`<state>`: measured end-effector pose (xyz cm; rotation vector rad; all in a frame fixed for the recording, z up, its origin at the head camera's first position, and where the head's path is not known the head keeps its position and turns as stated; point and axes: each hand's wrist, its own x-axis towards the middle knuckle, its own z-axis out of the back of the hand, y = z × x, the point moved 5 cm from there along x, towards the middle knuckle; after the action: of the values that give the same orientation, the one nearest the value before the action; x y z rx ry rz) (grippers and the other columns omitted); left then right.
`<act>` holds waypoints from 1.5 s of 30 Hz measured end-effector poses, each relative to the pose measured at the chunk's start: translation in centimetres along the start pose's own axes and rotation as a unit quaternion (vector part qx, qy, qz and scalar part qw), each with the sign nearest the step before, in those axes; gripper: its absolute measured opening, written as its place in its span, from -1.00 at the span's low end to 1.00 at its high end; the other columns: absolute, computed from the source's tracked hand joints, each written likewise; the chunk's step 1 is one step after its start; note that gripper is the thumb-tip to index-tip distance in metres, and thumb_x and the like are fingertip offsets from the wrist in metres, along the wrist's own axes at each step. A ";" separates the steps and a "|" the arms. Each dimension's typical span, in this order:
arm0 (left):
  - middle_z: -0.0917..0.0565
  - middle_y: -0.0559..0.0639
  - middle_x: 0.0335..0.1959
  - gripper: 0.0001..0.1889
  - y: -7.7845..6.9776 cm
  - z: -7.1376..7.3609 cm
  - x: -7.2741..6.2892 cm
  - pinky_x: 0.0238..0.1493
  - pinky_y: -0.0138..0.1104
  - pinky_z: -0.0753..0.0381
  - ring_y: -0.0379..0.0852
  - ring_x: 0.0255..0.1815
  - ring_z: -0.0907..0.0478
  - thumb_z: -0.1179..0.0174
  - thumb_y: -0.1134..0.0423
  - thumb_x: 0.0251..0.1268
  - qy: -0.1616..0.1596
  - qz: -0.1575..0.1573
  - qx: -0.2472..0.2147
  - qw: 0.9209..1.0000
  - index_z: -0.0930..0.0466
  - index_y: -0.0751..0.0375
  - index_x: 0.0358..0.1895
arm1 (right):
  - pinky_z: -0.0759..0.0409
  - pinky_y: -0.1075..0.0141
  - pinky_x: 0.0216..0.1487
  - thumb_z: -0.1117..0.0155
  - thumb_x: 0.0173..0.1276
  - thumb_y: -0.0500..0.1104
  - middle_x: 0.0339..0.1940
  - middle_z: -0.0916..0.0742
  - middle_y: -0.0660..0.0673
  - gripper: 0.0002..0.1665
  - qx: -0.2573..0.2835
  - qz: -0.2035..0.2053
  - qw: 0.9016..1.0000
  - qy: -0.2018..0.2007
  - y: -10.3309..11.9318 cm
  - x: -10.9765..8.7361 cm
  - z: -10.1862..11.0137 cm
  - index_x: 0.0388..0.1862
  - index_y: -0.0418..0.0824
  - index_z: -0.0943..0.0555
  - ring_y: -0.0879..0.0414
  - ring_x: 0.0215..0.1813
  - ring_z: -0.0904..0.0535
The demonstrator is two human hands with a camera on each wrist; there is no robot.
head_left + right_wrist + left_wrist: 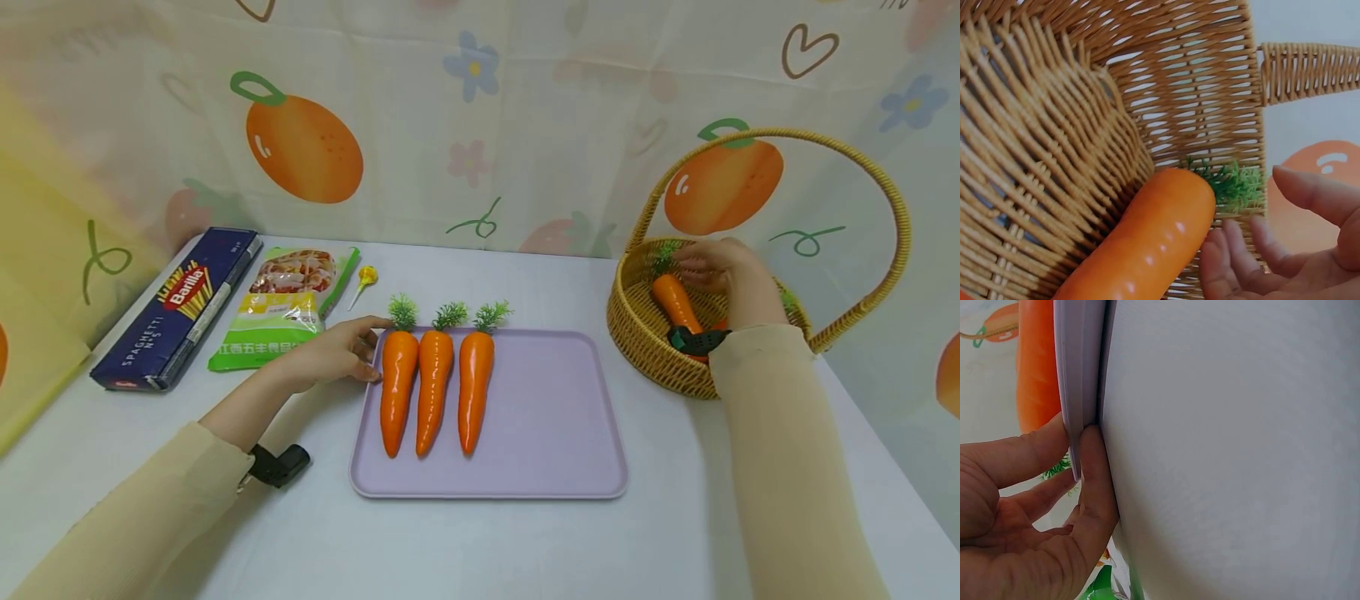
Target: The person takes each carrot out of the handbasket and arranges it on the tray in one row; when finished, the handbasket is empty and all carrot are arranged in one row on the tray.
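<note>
Left hand [337, 350]: thumb and fingers pinch the left rim of the tray, the thumb above the edge and a finger beneath it; a black wrist strap [279, 465] is round the wrist.
Right hand [720, 258]: reaches into the basket with the thumb well apart from the loosely bent fingers, nothing gripped; the fingertips are just beside a carrot's top end, and whether they touch it I cannot tell.
Tray [547, 408]: pale purple, with rounded corners, in the middle of the table [315, 542].
Tray carrots: left carrot [398, 392], middle carrot [433, 392] and right carrot [475, 392] lie side by side in the tray's left half, leaves away from the person, tips towards.
Basket [633, 333]: woven, with a tall arched handle, well to the right of the tray.
Basket carrot [675, 302]: slants inside, leaves by the far left wall; more orange shows under the right wrist, mostly hidden.
Left of the tray: a blue spaghetti box [180, 308], a green food bag [285, 304] and a yellow lollipop [367, 276].
Behind: a fruit-print cloth [405, 50].
</note>
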<state>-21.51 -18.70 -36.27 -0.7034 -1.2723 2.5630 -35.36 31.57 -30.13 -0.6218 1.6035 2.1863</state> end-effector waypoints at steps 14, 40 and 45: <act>-0.34 0.36 0.22 -0.20 0.1 0.0 0.0 -0.10 -0.34 -0.52 0.12 0.04 -0.38 -0.25 0.36 0.18 -0.001 0.005 0.004 1.000 -0.12 0.25 0.51 | -0.55 0.13 0.24 -0.20 0.43 -0.08 0.17 -0.43 -0.26 -0.59 -0.205 0.037 0.978 0.011 -0.8 0.3 -1.3 0.12 -0.28 -0.40 -0.08 0.13 -0.50; -0.34 0.38 0.22 -0.18 -0.1 0.0 -0.1 -0.11 -0.33 -0.53 0.12 0.03 -0.40 -0.26 0.37 0.17 -0.001 -0.004 0.002 1.000 -0.10 0.29 0.51 | -0.47 -0.02 0.31 -0.27 0.31 -0.12 0.19 -0.45 -0.33 -0.19 -0.282 0.008 0.958 0.054 -1.9 0.2 -1.8 0.42 -0.41 -0.20 -0.20 0.20 -0.45; -0.36 0.36 0.18 -0.20 -0.3 -0.1 -0.1 -0.14 -0.34 -0.51 0.08 -0.01 -0.40 -0.26 0.39 0.16 -0.002 -0.006 -0.004 1.000 -0.12 0.29 0.50 | -0.58 0.14 0.08 -0.29 0.27 -0.15 -0.16 -0.56 -0.07 -0.55 -0.273 0.009 0.961 0.052 -1.7 0.0 -1.8 0.03 -0.32 -0.38 0.02 -0.11 -0.58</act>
<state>-21.35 -18.52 -36.05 -0.6909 -1.2859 2.5517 -34.25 30.32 -31.96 -0.8868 1.0357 2.6614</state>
